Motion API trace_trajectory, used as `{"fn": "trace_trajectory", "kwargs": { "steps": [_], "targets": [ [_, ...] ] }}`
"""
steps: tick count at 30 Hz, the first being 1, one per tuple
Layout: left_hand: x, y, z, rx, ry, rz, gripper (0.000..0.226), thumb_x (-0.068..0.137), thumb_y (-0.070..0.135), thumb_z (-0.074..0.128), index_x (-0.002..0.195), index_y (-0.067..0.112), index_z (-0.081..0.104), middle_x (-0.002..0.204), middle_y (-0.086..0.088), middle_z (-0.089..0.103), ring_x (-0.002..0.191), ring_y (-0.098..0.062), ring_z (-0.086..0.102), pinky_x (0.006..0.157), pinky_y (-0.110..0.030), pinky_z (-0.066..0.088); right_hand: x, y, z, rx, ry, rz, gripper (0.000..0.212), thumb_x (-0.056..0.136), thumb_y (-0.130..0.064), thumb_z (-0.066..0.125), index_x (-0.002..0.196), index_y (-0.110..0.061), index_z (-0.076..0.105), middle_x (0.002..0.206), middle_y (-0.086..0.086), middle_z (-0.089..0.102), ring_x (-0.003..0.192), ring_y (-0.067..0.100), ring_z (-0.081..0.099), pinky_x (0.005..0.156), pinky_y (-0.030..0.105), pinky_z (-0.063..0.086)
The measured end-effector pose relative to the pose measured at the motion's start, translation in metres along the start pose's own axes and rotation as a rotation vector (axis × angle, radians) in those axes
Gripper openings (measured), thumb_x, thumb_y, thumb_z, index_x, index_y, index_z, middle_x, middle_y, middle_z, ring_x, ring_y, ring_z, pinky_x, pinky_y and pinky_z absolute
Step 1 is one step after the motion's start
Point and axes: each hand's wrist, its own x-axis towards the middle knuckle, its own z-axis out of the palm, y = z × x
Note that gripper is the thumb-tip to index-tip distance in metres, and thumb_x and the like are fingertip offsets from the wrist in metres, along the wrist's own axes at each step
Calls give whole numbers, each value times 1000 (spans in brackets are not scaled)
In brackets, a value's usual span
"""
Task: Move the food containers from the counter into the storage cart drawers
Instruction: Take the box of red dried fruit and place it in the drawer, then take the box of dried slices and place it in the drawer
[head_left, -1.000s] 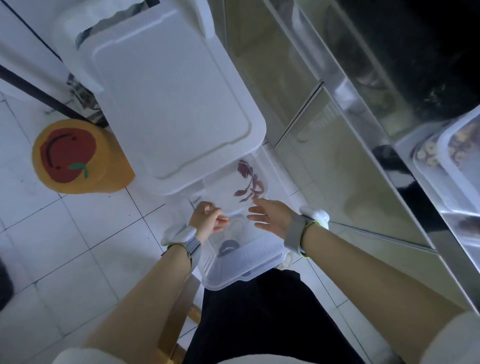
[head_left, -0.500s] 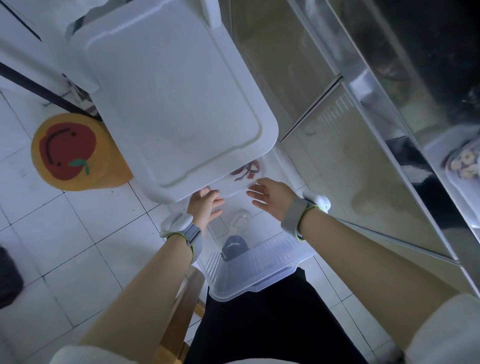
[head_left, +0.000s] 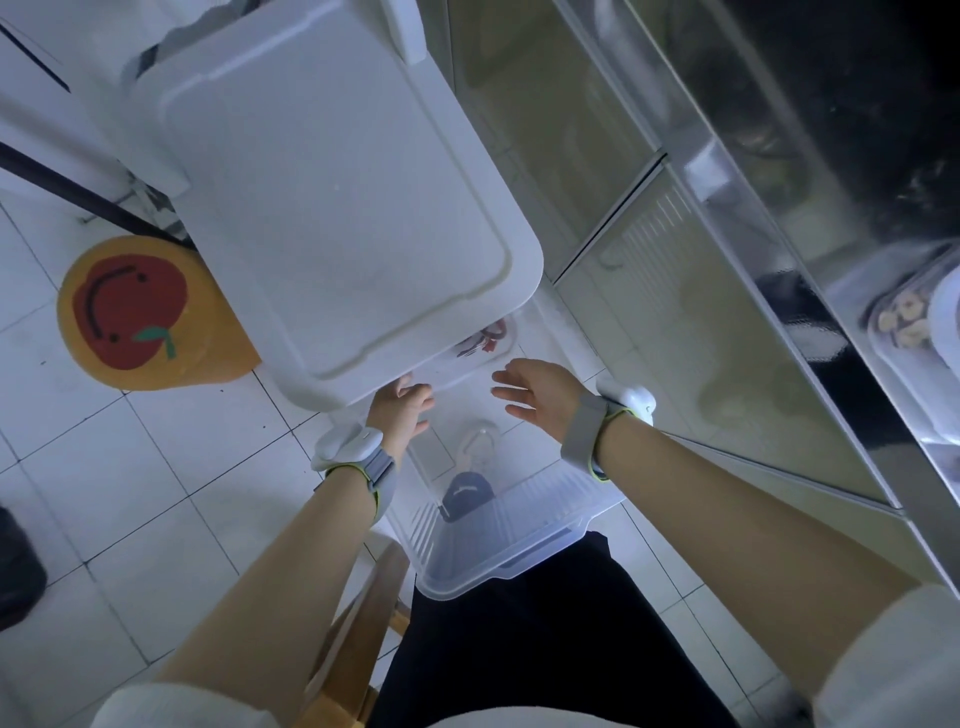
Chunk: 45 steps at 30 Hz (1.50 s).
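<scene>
Here, left hand (head_left: 401, 411) at cart top (head_left: 332, 208) edge, right hand (head_left: 540, 397) over drawer (head_left: 511, 540).

Dim kitchen, white tiled floor (head_left: 104, 493), round orange cushion (head_left: 135, 317) with a red apple face, glossy cabinet doors (head_left: 701, 374), wooden stool (head_left: 363, 618).

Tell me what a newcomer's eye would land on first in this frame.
The big white cart top fills the upper centre, with a clear drawer standing open below it, toward the person. The left hand and right hand reach over that drawer, open and holding nothing. At the left, an orange stool with a red apple face stands on the floor tiles.
</scene>
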Motion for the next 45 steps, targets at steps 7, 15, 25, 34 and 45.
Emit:
{"fn": "trace_trajectory", "kwargs": {
  "steps": [7,15,25,34,45],
  "targets": [
    [-14,8,-2,120,-9,15,46,93,8,45,138,2,35,136,-19,48,125,-28,50,97,-41,44,-23,6,-11,-70,1,-32,11,95,-17,44,104,-14,48,130,12,58,99,18,54,82,27,42],
    [-40,12,-1,184,-54,12,42,94,7,42,136,2,38,134,-19,49,125,-30,49,98,-41,43,-52,14,-25,-111,-7,-99,14,94,-20,45,106,-16,49,130,9,59,98,18,56,86,28,40],
    [-91,36,28,269,-215,69,29,94,5,42,121,6,51,108,-11,49,114,-22,52,83,-31,40,-110,13,-55,-123,-4,-223,36,95,-21,44,128,-7,48,134,12,56,98,18,55,85,27,39],
    [-136,76,79,396,-298,283,34,94,11,45,126,4,51,107,-8,54,106,-22,54,77,-27,41,-151,9,-100,-24,59,-366,21,95,-23,44,114,-16,51,121,10,62,89,16,60,88,32,48],
    [-187,123,175,519,-357,639,31,95,23,46,120,7,54,101,-5,57,94,-18,54,61,-22,39,-192,12,-159,194,214,-485,20,96,-28,42,108,-15,52,110,6,59,78,13,58,73,27,43]
  ]
}}
